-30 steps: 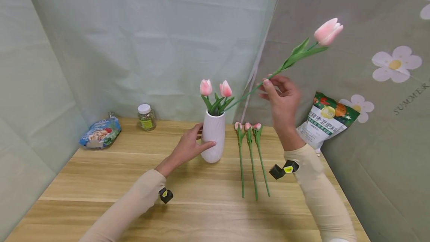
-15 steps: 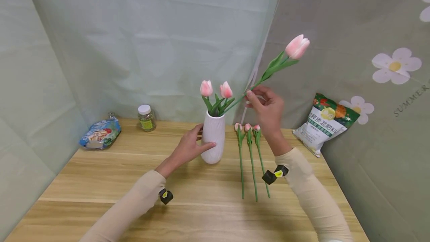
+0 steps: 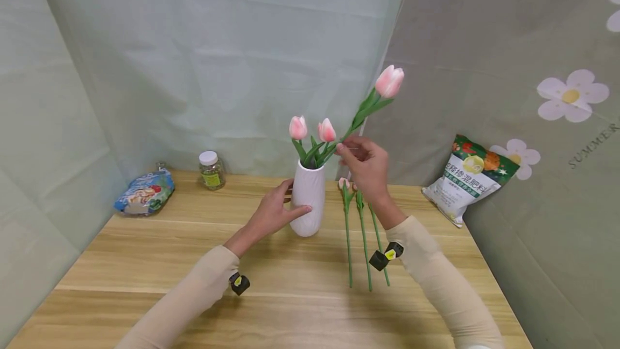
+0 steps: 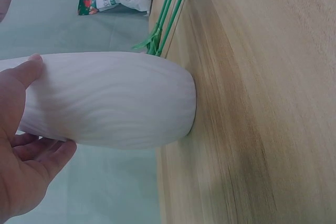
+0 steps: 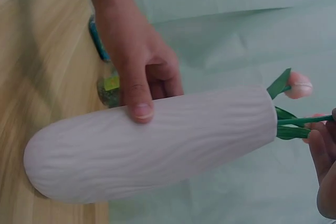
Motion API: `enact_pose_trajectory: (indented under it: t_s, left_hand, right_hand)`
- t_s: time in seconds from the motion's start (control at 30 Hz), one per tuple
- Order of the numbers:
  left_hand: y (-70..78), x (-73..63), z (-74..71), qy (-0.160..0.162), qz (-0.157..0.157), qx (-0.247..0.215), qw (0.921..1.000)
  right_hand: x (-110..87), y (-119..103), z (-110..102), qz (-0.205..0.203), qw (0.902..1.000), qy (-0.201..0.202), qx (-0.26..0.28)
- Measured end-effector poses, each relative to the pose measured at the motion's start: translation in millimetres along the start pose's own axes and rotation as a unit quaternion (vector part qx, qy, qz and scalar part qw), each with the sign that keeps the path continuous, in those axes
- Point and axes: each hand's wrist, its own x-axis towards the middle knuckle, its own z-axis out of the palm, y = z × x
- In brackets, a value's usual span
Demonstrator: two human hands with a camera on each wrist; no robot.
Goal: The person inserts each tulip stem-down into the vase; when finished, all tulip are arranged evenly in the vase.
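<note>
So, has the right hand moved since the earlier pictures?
Yes: in the head view, the right hand has moved left and down, closer to the white vase.

Pale green backdrop (image 3: 218, 58); greyer right panel (image 3: 465, 63), printed white flowers (image 3: 572, 96); wood-grain tabletop (image 3: 281, 306).

You work in what looks like a screened-off booth: creased pale-green fabric sheets (image 3: 218, 58) and a grey-brown sheet (image 3: 460, 42) printed with white, yellow-centred flowers (image 3: 572, 96) hang behind and beside your light wood-grain table (image 3: 290, 306). Whether this booth stands in a home, lab or studio, you cannot tell.
</note>
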Motion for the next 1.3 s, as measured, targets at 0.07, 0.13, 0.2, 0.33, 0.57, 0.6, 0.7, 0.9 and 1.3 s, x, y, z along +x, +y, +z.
enact_pose_trajectory:
  t_s: [0.07, 0.13, 0.2, 0.33, 0.57, 0.6, 0.7, 0.9, 1.3]
  left_hand:
    - [0.0, 0.3, 0.1, 0.001, 0.003, -0.001, 1.0000]
    - [-0.1, 0.4, 0.0, 0.002, 0.005, -0.001, 1.0000]
    - [-0.3, 0.4, -0.3, 0.002, 0.010, -0.001, 0.9999]
    - [-1.0, 0.2, -0.6, 0.003, 0.012, -0.003, 0.9999]
    - [-2.5, 0.1, -0.1, 0.004, 0.014, -0.005, 0.9999]
    - [-2.5, 0.1, -0.1, 0.004, 0.014, -0.005, 0.9999]
    - [-2.1, 0.1, -0.2, 0.004, 0.013, -0.005, 0.9999]
    - [-1.2, 0.1, -0.6, 0.001, 0.009, 0.000, 1.0000]
    - [-1.4, 0.1, -0.5, 0.002, 0.012, 0.000, 0.9999]
  right_hand:
    - [-2.1, 3.4, 1.5, 0.005, 0.9997, -0.006, -0.023]
    - [-3.6, 6.9, 3.0, 0.014, 0.9989, -0.012, -0.042]
    - [-5.0, 10.2, 4.6, 0.026, 0.9981, -0.020, -0.052]
    - [-8.1, 15.9, 8.2, 0.062, 0.9951, -0.039, -0.067]
    - [-13.1, 23.8, 9.8, 0.081, 0.9892, -0.068, -0.101]
    - [-13.6, 24.0, 9.3, 0.080, 0.9892, -0.070, -0.101]
    - [-14.6, 24.2, 7.4, 0.075, 0.9896, -0.075, -0.097]
    - [-16.9, 21.2, 4.0, 0.061, 0.9894, -0.077, -0.107]
    - [-14.4, 20.5, 7.7, 0.070, 0.9870, -0.084, -0.119]
